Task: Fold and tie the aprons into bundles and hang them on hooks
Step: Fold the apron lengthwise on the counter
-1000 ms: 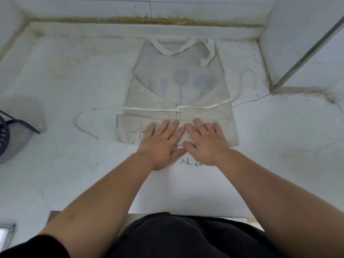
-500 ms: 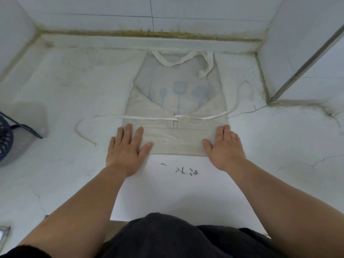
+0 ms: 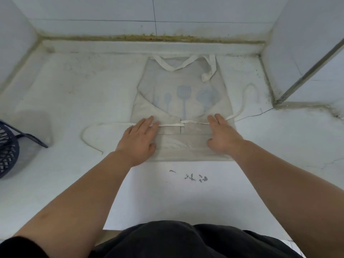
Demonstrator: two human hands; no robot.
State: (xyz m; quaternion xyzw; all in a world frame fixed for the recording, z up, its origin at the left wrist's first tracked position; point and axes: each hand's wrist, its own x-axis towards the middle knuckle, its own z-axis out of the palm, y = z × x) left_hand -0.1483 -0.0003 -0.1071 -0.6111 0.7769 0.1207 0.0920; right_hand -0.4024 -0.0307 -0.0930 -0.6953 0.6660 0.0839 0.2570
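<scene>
Head view: apron (image 3: 183, 101) partly folded, flat.
Hands: left hand (image 3: 138, 139), right hand (image 3: 222, 135) spread flat, holding nothing.
Left: tying, hanging.

The apron (image 3: 183, 94) is matt beige woven cloth, creased, with pale blue printed utensils; its ties (image 3: 170, 125) are flat off-white cloth tape. The tabletop (image 3: 78, 94) looks like white stone, smooth but scuffed, stained and cracked. The wall tiles (image 3: 111, 10) are faintly glossy. The basket (image 3: 7, 151) is dark openwork, seemingly plastic.
</scene>
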